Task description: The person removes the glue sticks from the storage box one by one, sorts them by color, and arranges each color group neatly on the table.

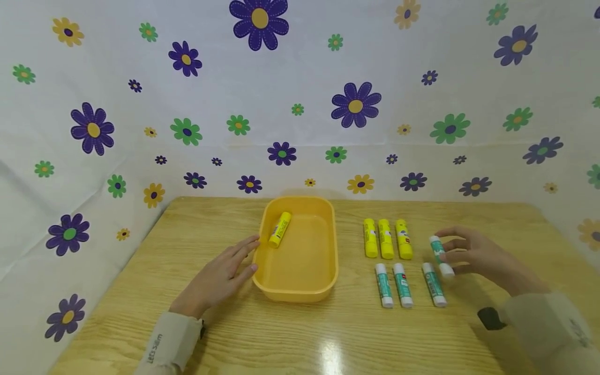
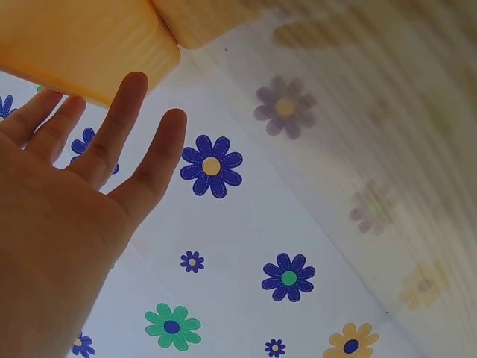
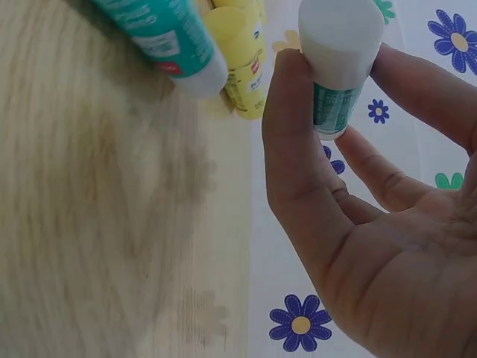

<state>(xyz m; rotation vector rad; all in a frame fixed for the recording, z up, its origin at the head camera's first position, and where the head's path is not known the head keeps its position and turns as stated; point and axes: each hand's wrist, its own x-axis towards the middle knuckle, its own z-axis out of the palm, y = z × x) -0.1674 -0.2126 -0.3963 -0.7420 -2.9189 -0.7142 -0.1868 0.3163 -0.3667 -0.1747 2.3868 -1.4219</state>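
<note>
My right hand (image 1: pixel 483 260) pinches a teal glue stick with white ends (image 1: pixel 437 247) between thumb and fingers, just right of the other sticks. The right wrist view shows its white end (image 3: pixel 340 45) up close. My left hand (image 1: pixel 217 276) has its fingers extended, fingertips at the left wall of a yellow plastic tray (image 1: pixel 295 296). One yellow glue stick (image 1: pixel 280 229) lies tilted inside that tray, near its far left corner. Right of the tray, three yellow glue sticks (image 1: pixel 386 239) form a back row, with three teal glue sticks (image 1: pixel 403 285) in front of them.
All of this is on a light wooden table (image 1: pixel 290 338). Behind it and along the sides hangs a white cloth (image 1: pixel 290 73) printed with purple, green and yellow flowers. A dark object (image 1: pixel 491 318) shows at the right cuff.
</note>
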